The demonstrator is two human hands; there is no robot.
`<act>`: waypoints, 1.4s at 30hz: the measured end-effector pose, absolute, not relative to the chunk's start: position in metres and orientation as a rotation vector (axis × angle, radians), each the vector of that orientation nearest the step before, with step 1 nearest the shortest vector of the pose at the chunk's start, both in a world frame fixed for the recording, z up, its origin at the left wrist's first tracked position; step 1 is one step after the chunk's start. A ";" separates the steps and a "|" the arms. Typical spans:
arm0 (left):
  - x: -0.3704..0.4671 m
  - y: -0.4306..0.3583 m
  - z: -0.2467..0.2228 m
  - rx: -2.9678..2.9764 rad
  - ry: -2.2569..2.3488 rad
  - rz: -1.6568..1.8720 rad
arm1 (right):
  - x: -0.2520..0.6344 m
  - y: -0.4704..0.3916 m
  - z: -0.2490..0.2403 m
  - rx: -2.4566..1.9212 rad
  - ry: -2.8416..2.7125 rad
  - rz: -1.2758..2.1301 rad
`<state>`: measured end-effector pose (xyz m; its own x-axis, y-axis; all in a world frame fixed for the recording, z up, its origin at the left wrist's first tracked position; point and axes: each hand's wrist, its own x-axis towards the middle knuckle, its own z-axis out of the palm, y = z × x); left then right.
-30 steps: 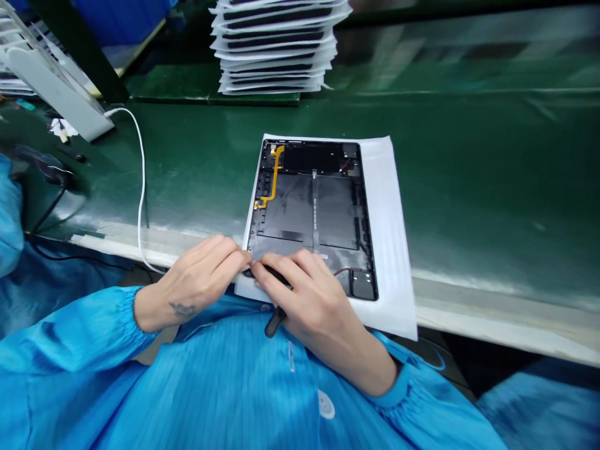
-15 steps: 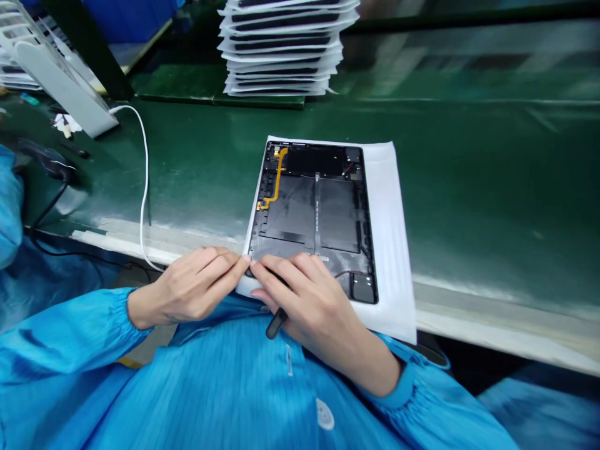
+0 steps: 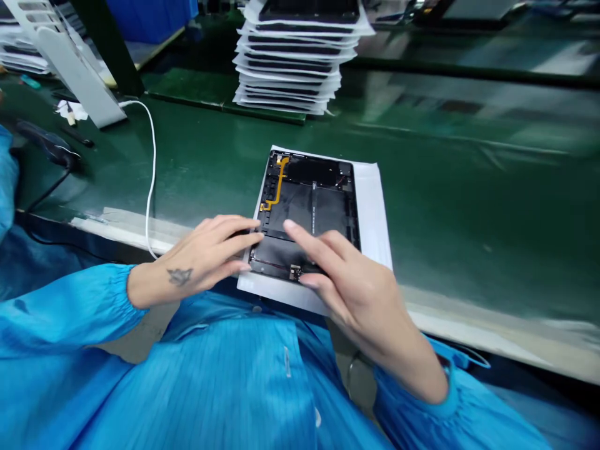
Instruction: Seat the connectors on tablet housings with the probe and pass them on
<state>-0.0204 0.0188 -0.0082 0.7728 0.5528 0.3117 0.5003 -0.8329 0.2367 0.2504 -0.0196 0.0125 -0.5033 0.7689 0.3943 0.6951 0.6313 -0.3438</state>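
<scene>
Black device point(image 3: 296, 209) beneath right hand point(image 3: 363, 284); left point(image 3: 204, 256) seemingly touching.

The green table point(image 3: 450, 206) is moderately lit, and a soft, pale sheen is cast along its near side. The background at the upper right is heavily smeared by blur. The right hand point(image 3: 360, 287) is slightly softened. Shapes are stretched toward the edges, and the lower right corner is sunk in shadow.
</scene>
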 end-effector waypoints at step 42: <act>-0.007 0.021 -0.027 2.751 0.844 0.586 | 0.213 -0.013 0.026 -0.807 -2.865 -0.425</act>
